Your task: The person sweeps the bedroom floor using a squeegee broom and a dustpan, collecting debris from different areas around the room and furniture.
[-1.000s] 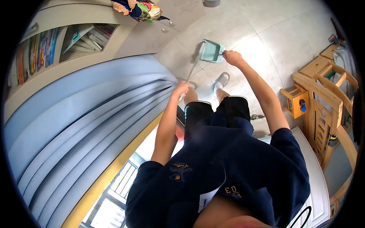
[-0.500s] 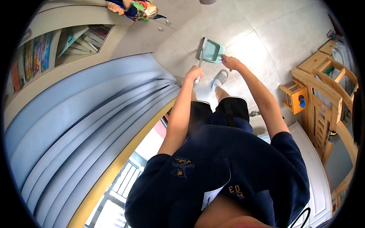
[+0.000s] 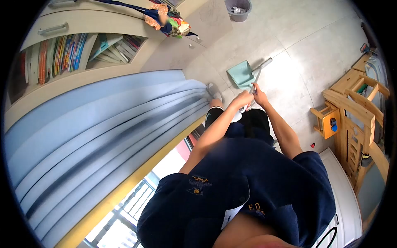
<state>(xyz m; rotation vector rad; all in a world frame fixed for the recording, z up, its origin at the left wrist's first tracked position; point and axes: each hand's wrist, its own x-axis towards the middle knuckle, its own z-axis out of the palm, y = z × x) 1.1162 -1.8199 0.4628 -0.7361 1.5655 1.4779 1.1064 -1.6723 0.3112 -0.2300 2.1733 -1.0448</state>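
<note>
My left hand (image 3: 243, 99) is closed around the grey handle of a small hand broom (image 3: 257, 77). The broom slants up and to the right, and its far end (image 3: 266, 63) lies beyond the right side of a pale green dustpan (image 3: 241, 75). Close beside it, my right hand (image 3: 259, 96) is closed at the near end of the dustpan, where the handle is mostly hidden by fingers. Both hands are nearly touching, and the broom crosses in front of the dustpan's handle end. I cannot tell whether the dustpan rests on the floor.
A grey bin (image 3: 239, 11) with some litter inside stands ahead on the tiled floor (image 3: 289, 41). To the left are a bookshelf (image 3: 62, 53) and a blue curtain (image 3: 103, 107). Wooden furniture (image 3: 347, 103) lines the right. A small red object (image 3: 313, 145) lies on the floor.
My hands have come together, and the broom has swung from the dustpan's left side to its right. The dustpan has turned and sits slightly lower in view. My feet and the view have shifted.
</note>
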